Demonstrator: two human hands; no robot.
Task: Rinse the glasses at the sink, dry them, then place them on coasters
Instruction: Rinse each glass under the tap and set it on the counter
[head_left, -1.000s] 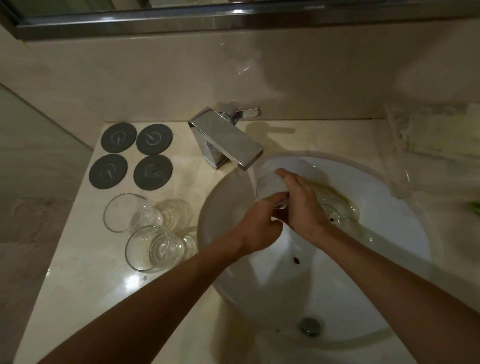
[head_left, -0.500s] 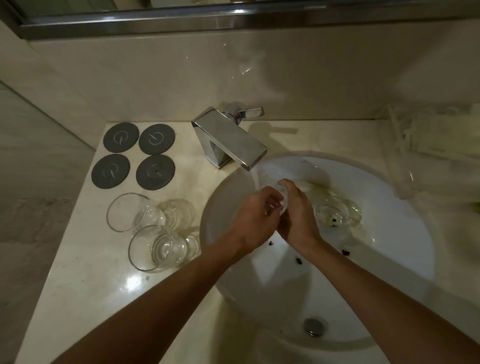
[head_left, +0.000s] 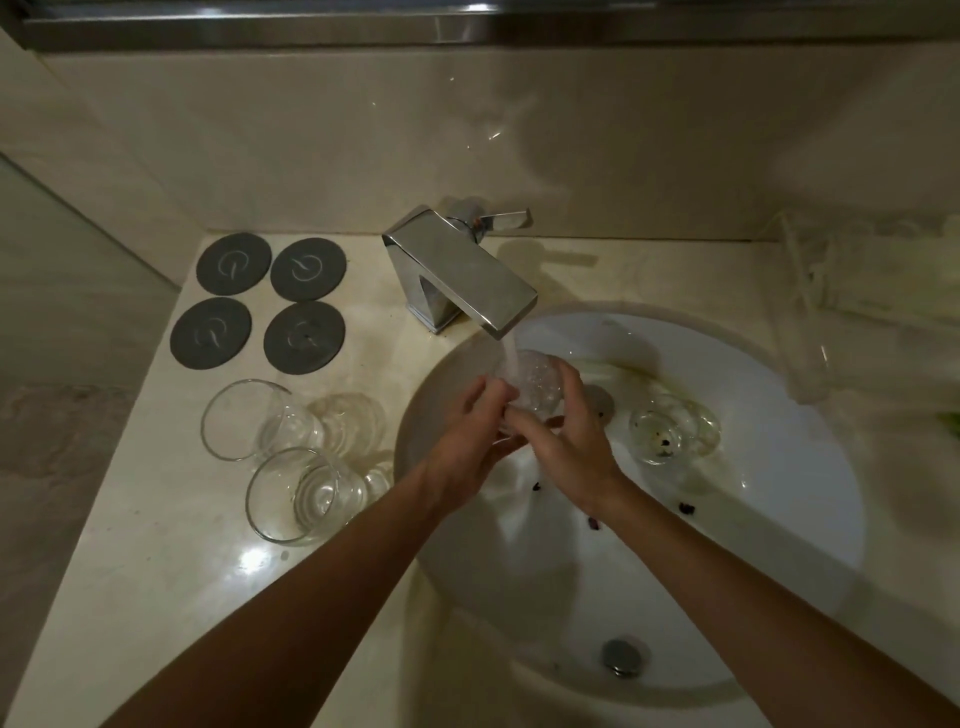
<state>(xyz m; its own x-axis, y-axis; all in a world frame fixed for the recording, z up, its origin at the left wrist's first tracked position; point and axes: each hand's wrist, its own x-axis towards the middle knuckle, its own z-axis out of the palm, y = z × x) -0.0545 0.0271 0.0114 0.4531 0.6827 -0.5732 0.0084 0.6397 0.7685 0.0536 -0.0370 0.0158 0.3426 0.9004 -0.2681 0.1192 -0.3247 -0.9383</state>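
Over the round white sink (head_left: 779, 519), a rounded clear glass (head_left: 535, 384) is clasped by curled fingers of the left hand (head_left: 467, 441) and right hand (head_left: 571, 441) under the square chrome faucet (head_left: 467, 275).

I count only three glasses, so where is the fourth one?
In the head view a fourth glass lies on its side inside the sink, right of both hands and the running faucet.
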